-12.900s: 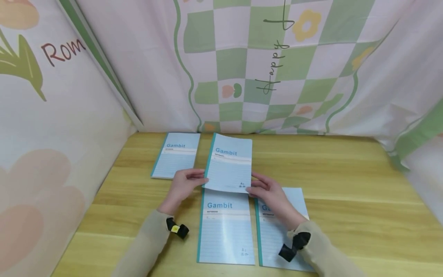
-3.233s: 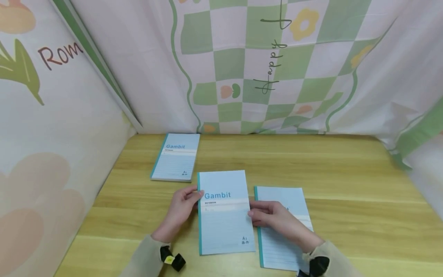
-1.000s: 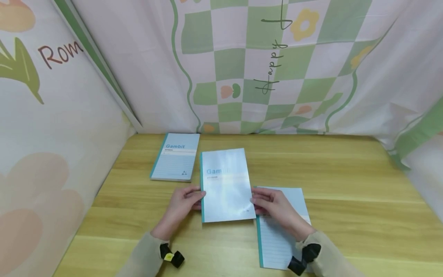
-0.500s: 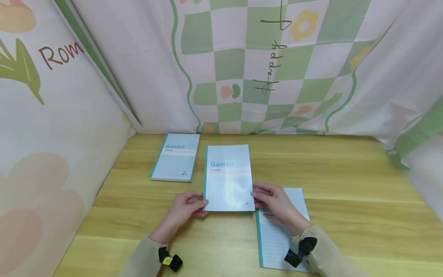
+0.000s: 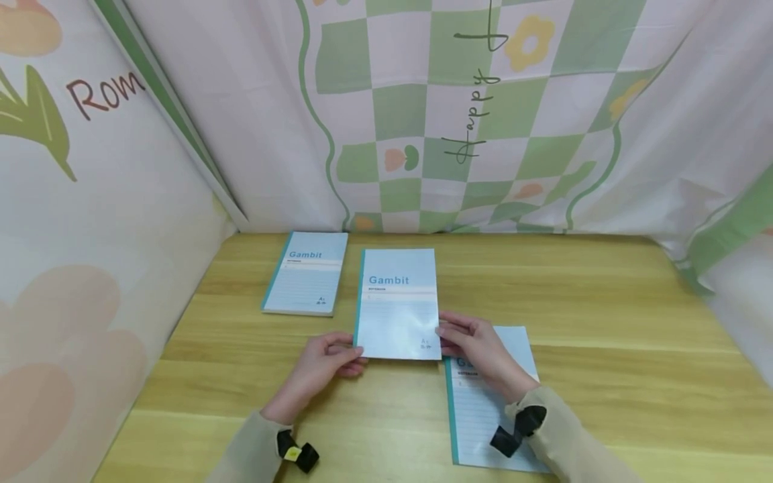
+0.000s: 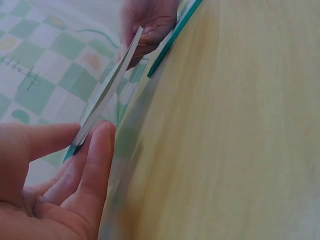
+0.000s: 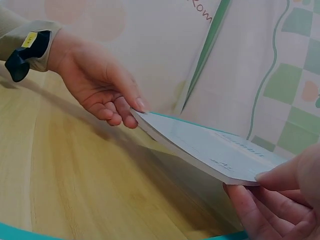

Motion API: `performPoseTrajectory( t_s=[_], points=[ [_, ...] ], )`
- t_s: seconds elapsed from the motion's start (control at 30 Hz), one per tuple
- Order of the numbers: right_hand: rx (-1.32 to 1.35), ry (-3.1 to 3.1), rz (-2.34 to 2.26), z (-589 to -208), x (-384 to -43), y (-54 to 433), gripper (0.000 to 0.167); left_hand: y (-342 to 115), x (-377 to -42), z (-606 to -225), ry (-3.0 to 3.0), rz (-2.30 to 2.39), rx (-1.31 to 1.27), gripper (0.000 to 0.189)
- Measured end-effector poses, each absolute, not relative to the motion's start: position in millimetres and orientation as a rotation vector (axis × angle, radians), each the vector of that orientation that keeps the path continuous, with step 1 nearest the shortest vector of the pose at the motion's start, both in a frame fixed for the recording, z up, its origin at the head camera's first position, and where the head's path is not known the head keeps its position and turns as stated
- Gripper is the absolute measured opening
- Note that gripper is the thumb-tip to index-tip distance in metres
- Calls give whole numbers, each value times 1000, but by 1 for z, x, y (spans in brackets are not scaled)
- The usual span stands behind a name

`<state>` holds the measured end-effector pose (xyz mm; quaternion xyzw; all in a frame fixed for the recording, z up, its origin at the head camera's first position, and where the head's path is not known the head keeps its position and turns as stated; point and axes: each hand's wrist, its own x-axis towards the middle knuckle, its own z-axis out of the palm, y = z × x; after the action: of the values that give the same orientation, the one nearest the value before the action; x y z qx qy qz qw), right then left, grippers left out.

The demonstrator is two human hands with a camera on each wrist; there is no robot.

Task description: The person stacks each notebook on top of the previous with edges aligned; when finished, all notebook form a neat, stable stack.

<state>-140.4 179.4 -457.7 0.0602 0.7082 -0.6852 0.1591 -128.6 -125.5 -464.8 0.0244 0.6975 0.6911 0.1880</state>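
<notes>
1. The left hand [image 5: 323,364] comes in from the near left, its forearm slanting forward and inward, and it pinches the held notebook [image 5: 397,304] at the near left corner.
2. Its thumb lies on the cover beside the teal spine, while the other fingers bend beneath; the left wrist view shows the notebook edge-on between thumb and fingers.
3. The right hand [image 5: 480,341] reaches in from the near right and grips the same notebook by its right edge, close to the near corner.
4. Its thumb presses on top and its fingers support the underside, as the right wrist view shows.
5. The held notebook is raised off the wooden table [image 5: 616,315], its Gambit cover facing up; both wrist views show a gap below it.
6. It is between the two other notebooks: the far left notebook [image 5: 306,274] lies flat near the back edge, and the near right notebook [image 5: 483,429] lies flat on the near side.
7. The right wrist and forearm pass above the near right notebook and hide part of its cover.
8. Both arms wear beige sleeves [image 5: 253,449], with a black wrist strap [image 5: 306,458] on each; the left one bears a yellow label.
9. A green-and-white checked curtain [image 5: 449,117] hangs behind the table.
</notes>
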Motion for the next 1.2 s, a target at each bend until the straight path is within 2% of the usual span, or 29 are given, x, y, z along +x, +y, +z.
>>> performPoseTrajectory(
  t_s=[0.43, 0.83, 1.2],
  points=[
    [130, 2000, -1988, -456, -142, 170, 49, -127, -130, -464, 2054, 1950, 34, 31],
    [102, 1961, -1978, -452, -147, 154, 65, -135, -138, -458, 2146, 1998, -44, 29],
    [98, 1945, -2012, -449, -160, 133, 64, -150, -146, -453, 2160, 2037, -154, 25]
  ],
)
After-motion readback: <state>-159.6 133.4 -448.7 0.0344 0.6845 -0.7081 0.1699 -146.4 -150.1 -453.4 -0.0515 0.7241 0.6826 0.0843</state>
